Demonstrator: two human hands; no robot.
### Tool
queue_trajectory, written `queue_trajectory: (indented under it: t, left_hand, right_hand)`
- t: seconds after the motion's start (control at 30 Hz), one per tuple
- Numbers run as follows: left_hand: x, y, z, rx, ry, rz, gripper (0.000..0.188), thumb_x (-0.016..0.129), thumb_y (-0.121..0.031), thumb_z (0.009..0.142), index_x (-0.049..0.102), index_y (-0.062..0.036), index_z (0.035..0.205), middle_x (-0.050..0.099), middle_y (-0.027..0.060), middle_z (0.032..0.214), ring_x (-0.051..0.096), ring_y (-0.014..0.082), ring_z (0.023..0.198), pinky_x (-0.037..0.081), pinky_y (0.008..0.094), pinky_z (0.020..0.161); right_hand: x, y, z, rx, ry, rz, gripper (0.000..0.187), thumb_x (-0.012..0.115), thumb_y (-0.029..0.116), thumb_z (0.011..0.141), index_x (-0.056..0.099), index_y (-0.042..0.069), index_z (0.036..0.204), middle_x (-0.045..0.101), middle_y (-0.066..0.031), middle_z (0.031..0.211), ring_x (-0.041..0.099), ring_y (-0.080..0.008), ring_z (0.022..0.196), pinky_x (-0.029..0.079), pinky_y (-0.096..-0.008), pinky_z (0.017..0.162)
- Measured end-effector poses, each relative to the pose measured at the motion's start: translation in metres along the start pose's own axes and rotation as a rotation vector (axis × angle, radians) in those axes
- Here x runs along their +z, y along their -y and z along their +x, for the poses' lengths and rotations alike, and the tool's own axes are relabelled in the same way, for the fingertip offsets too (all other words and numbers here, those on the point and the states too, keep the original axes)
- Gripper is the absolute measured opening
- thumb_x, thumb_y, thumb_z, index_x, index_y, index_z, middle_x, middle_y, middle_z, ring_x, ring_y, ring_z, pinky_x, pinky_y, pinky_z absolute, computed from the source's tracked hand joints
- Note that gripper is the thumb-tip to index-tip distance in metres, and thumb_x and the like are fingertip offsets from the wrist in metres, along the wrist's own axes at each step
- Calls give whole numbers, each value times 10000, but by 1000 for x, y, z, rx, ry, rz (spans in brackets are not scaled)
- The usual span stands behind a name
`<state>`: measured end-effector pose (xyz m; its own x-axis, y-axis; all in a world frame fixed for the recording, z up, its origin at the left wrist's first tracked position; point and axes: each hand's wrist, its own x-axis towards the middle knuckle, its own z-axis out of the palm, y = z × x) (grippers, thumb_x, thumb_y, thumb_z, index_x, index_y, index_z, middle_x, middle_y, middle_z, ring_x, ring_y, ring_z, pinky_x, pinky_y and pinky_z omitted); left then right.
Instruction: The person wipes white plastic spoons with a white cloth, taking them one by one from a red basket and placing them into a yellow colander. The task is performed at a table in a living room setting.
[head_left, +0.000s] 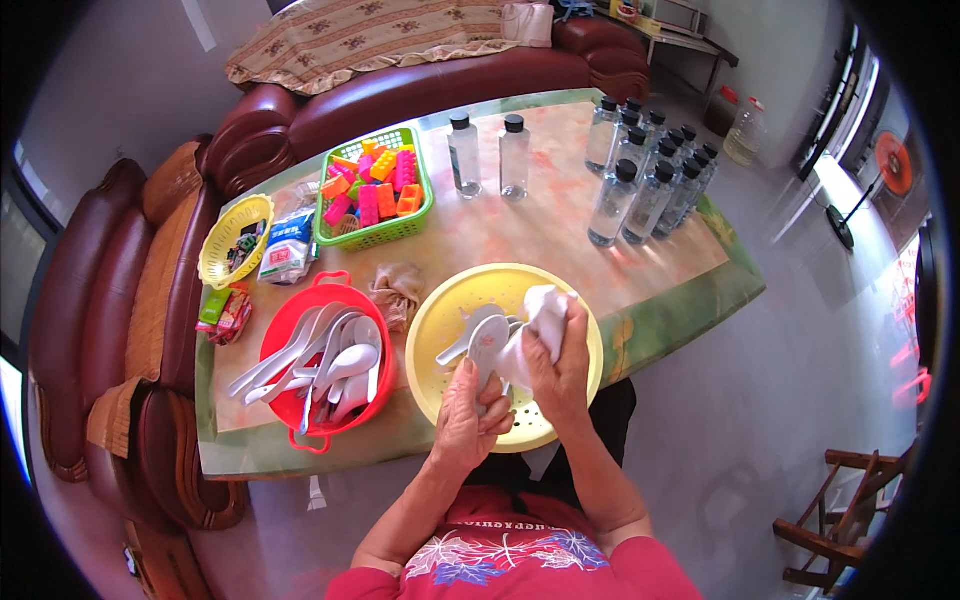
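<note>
Closed around a white soup spoon (pixel 487 340), my left hand (pixel 470 410) holds it upright over a yellow colander (pixel 430 385). My right hand (pixel 562 365) grips a crumpled white cloth (pixel 545 318) just beside the spoon's bowl; whether the cloth touches the spoon I cannot tell. Another white spoon (pixel 458 345) lies in the colander behind the held one, partly hidden. To the left, a red colander (pixel 282 410) is heaped with several white spoons (pixel 340 365), their handles sticking out over its rim.
A brown crumpled rag (pixel 397 290) lies between the colanders. Behind stand a green basket (pixel 375 237) of toy bricks, a yellow basket (pixel 212 265) and a plastic packet (pixel 290 245). Two clear bottles (pixel 514 165) stand at the back, with several more bottles (pixel 645 200) grouped right. Sofas border the table.
</note>
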<state>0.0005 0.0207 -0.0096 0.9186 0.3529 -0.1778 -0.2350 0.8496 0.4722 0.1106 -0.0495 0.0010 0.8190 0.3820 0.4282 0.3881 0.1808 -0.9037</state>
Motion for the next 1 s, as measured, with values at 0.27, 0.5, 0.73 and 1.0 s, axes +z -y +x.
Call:
queue_trajectory:
  t: [0.27,0.5,0.73,1.0]
  left_hand:
    - [9,9,-1,-51,-178,125,376,294,-460,980,481,-154,1093,497,-33,685,351,57,425,298,209,399]
    - [-7,8,-3,-25,-299,191,433,276,-506,966,500,-152,1077,514,-8,715,414,74,469,306,209,372]
    - [-4,-8,-8,-182,-243,118,430,255,-520,963,496,-167,1007,458,-26,652,328,49,416,251,192,366]
    - [-9,-7,-9,-128,-170,-55,393,280,-440,977,512,-124,1003,477,-16,664,325,61,401,257,206,359]
  right_hand:
    - [11,-3,-14,-346,99,-579,315,672,80,692,639,71,1005,451,-171,1125,515,-324,925,476,-388,737]
    - [-4,13,-23,-347,501,-512,325,702,102,643,643,98,962,573,-108,941,558,-305,833,485,-398,685]
    - [9,15,-14,-437,388,-537,370,681,86,654,586,104,1010,446,-168,1111,487,-363,996,470,-414,759]
    - [1,12,-18,-344,472,-284,316,627,46,752,590,22,1065,445,-182,1073,497,-359,1002,446,-428,846]
